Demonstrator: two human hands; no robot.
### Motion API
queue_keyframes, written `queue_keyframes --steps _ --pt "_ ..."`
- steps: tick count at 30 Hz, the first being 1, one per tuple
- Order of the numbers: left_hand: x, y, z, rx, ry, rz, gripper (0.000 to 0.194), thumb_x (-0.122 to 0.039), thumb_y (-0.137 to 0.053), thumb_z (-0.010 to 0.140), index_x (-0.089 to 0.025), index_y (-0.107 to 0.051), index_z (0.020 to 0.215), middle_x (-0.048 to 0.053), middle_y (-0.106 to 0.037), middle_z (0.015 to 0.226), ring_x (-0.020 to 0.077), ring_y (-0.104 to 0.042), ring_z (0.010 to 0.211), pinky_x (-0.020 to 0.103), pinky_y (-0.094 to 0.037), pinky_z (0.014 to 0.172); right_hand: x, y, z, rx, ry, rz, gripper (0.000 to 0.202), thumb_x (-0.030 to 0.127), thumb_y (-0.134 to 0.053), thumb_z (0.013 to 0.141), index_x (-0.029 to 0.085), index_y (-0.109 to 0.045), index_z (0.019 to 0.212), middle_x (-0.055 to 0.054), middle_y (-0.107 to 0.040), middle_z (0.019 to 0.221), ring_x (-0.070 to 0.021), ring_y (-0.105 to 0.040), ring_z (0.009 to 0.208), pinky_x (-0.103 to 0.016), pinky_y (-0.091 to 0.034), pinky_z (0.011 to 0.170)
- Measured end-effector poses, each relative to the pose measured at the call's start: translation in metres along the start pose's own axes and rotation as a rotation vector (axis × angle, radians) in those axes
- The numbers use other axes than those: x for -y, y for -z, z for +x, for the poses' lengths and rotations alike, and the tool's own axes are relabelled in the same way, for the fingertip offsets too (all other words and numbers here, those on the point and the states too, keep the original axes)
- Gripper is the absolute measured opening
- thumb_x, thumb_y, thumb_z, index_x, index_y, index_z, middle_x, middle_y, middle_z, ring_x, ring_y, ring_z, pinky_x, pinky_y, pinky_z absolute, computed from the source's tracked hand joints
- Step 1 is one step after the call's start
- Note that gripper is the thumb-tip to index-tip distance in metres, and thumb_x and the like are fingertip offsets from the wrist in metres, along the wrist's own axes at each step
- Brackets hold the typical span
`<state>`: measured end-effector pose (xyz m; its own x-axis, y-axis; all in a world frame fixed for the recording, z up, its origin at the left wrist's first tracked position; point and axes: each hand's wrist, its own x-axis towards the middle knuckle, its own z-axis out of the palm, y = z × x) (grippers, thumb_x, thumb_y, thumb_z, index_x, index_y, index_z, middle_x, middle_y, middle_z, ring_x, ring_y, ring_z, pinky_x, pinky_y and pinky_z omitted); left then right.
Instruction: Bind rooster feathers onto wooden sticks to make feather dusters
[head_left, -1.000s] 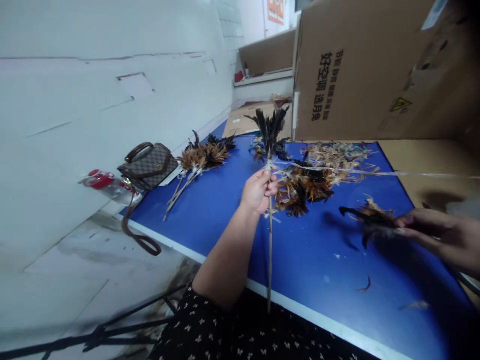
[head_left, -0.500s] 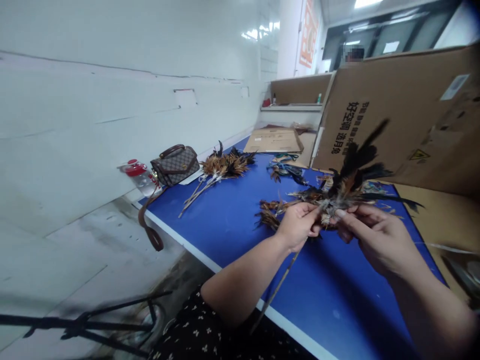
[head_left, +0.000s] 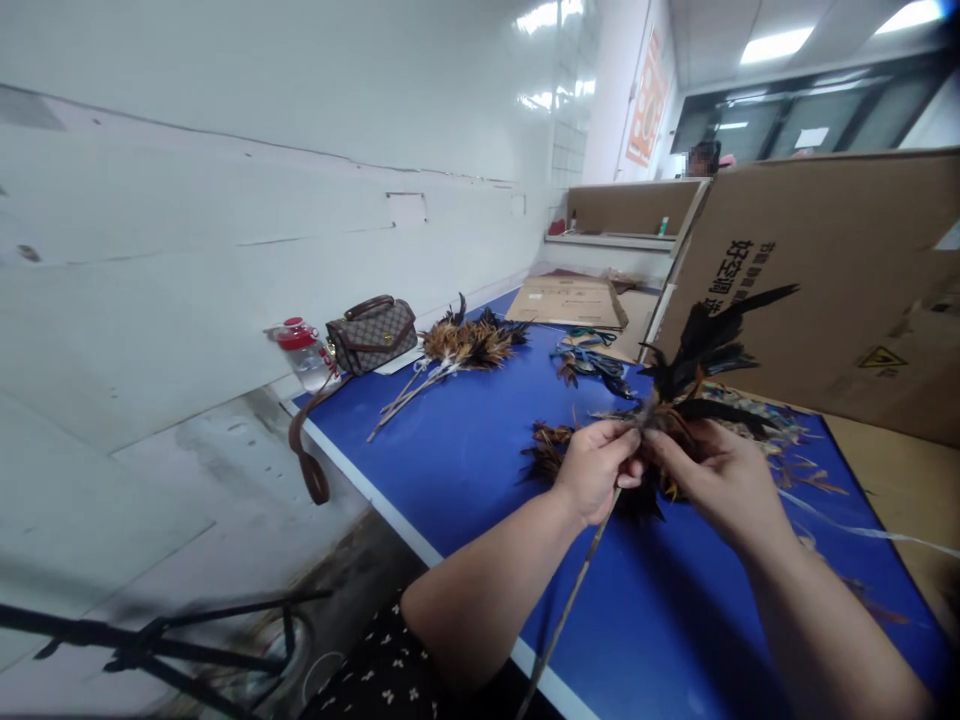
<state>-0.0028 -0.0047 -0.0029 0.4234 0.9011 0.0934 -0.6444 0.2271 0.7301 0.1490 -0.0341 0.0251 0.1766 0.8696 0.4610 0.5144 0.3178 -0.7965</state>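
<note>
My left hand (head_left: 596,468) is closed round the upper end of a thin stick (head_left: 571,600), which slants down past the table's front edge. Dark, glossy feathers (head_left: 701,345) fan up and to the right from the stick's top, like a feather duster. Against their base, beside the left fingertips, my right hand (head_left: 720,480) pinches feathers between thumb and fingers; its other fingertips are partly hidden. Brown and black feathers (head_left: 546,450) lie on the table just behind my left hand. Loose feathers (head_left: 814,475) are scattered right of my right hand.
On the blue table (head_left: 450,470), feathered sticks (head_left: 472,342) lie at back left near a brown handbag (head_left: 373,338) and a red-lidded bottle (head_left: 304,355). Dark blue-green strands and feathers (head_left: 589,360) lie mid-table, before flat cardboard (head_left: 570,302). A large carton (head_left: 832,250) stands at right.
My right hand has moved in closer to my left at the feather base. The pale fluff there shows less, and the dark feathers sit differently. The camera view has shifted slightly.
</note>
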Motion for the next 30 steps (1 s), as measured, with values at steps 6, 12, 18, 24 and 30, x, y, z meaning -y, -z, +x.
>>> queue_keyframes --steps 6,12,18,24,30 --pt "0.008 0.005 0.003 -0.043 -0.002 0.015 0.056 -0.044 -0.102 0.06 -0.013 -0.064 0.089 0.0 -0.063 0.072 0.0066 -0.052 0.052 0.021 -0.025 0.047 -0.01 0.001 0.002 0.04 -0.001 -0.014 0.03 0.051 -0.079 0.082 0.021 -0.082 0.089 -0.009 -0.082 0.082 -0.0254 -0.076 0.071 -0.035 -0.06 0.064" --pt "0.017 0.004 0.002 -0.038 0.016 0.066 0.058 -0.048 -0.102 0.06 -0.014 -0.063 0.085 -0.002 -0.059 0.064 0.0068 -0.05 0.05 0.02 -0.026 0.045 -0.006 0.003 -0.003 0.039 -0.003 -0.049 0.029 0.049 -0.072 0.086 0.021 -0.077 0.082 -0.008 -0.079 0.076 -0.0216 -0.072 0.064 -0.031 -0.055 0.059" --pt "0.021 0.006 0.003 -0.053 0.04 0.122 0.06 -0.055 -0.1 0.06 -0.014 -0.064 0.083 -0.003 -0.056 0.061 0.007 -0.049 0.049 0.02 -0.027 0.044 -0.013 0.001 -0.005 0.037 0.019 -0.042 0.026 0.047 -0.071 0.088 0.022 -0.072 0.083 -0.005 -0.077 0.073 -0.0201 -0.07 0.064 -0.031 -0.053 0.06" --pt "0.017 0.006 0.003 -0.059 0.042 0.088 0.058 -0.05 -0.102 0.059 -0.014 -0.065 0.086 -0.003 -0.057 0.062 0.007 -0.05 0.051 0.02 -0.027 0.044 -0.014 -0.002 -0.005 0.042 -0.006 0.024 0.027 0.048 -0.075 0.087 0.021 -0.075 0.089 -0.006 -0.078 0.077 -0.0209 -0.072 0.066 -0.031 -0.055 0.06" --pt "0.015 0.006 0.002 -0.045 0.051 0.047 0.057 -0.046 -0.102 0.06 -0.014 -0.063 0.087 0.001 -0.064 0.071 0.0067 -0.052 0.052 0.02 -0.027 0.046 -0.008 -0.001 -0.004 0.013 -0.001 0.14 0.032 0.052 -0.082 0.084 0.022 -0.072 0.093 -0.005 -0.075 0.078 -0.0201 -0.07 0.066 -0.031 -0.057 0.061"
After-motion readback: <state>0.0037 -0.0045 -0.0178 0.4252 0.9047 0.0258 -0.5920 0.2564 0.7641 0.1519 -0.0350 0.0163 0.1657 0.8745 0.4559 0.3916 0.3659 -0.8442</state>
